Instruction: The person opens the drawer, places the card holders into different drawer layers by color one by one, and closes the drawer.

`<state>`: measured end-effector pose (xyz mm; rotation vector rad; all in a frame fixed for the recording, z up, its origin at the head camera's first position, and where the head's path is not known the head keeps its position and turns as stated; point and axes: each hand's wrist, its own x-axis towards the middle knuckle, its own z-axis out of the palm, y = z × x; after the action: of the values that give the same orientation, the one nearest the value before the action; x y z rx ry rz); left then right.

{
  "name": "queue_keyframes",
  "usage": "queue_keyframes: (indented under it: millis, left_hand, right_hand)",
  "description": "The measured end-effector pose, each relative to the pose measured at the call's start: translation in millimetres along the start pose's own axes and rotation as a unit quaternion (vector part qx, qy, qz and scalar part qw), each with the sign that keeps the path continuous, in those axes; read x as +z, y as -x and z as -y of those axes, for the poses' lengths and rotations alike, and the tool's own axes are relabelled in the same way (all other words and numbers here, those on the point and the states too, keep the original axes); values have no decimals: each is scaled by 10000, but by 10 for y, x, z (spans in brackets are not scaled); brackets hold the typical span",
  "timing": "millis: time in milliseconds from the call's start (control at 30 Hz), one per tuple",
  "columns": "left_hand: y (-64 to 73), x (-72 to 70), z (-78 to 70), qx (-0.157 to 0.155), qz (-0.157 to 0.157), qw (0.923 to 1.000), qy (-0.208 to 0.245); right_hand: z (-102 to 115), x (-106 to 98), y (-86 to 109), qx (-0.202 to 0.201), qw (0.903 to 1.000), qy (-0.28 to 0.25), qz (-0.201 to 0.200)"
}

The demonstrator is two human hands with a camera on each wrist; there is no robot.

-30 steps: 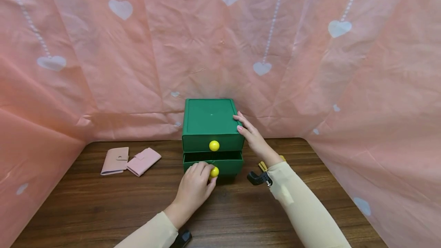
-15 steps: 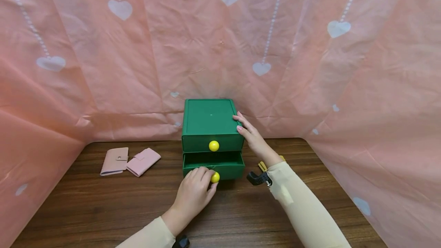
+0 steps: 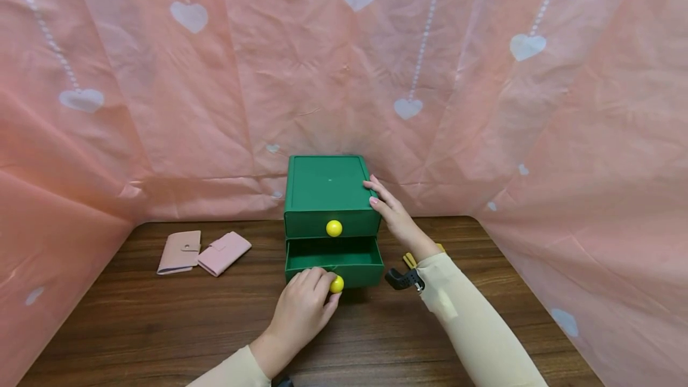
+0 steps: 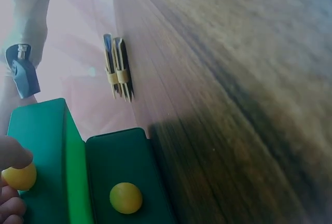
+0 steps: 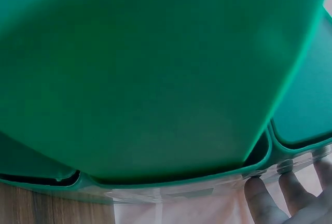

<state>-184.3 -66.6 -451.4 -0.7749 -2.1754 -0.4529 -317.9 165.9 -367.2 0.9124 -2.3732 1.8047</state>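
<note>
A green drawer cabinet [image 3: 328, 184] stands against the back cloth, its upper drawer closed with a yellow knob [image 3: 334, 229]. Below it, a pulled-out drawer [image 3: 360, 276] shows a green inside. The left hand [image 3: 301, 309] pinches the yellow knob [image 3: 337, 284] of this drawer; in the left wrist view its fingertips curl about that knob [image 4: 21, 177]. Another closed drawer [image 4: 124, 162] with a yellow knob sits beneath, hidden in the head view. The right hand [image 3: 395, 214] rests extended fingers on the cabinet's right top edge, with its fingers [image 5: 262, 203] along the side in the right wrist view.
Two small pink snap-closure cases, one paler [image 3: 180, 251] and one pinker [image 3: 224, 252], lie left on the wooden table [image 3: 161, 327]. Slim yellow-tan pieces [image 3: 409, 260] are partly hidden behind the right forearm. Pink heart-patterned cloth [image 3: 344, 76] walls the back and sides.
The left hand has drawn the drawer outward, toward the person, and more of its inside shows. The right hand has stayed on the cabinet edge.
</note>
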Motion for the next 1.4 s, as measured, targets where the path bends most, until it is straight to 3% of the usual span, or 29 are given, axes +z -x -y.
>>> queue_keyframes:
  millis: [1000,1400]
  left_hand:
    - [51,-57,-95,52,-8,10000,13]
    - [63,-75,-94,29,24,10000,44]
  right_hand:
    - [-13,-27,-24,227,9997,-50,42]
    - [-34,-16,-9,16,9999,106,5]
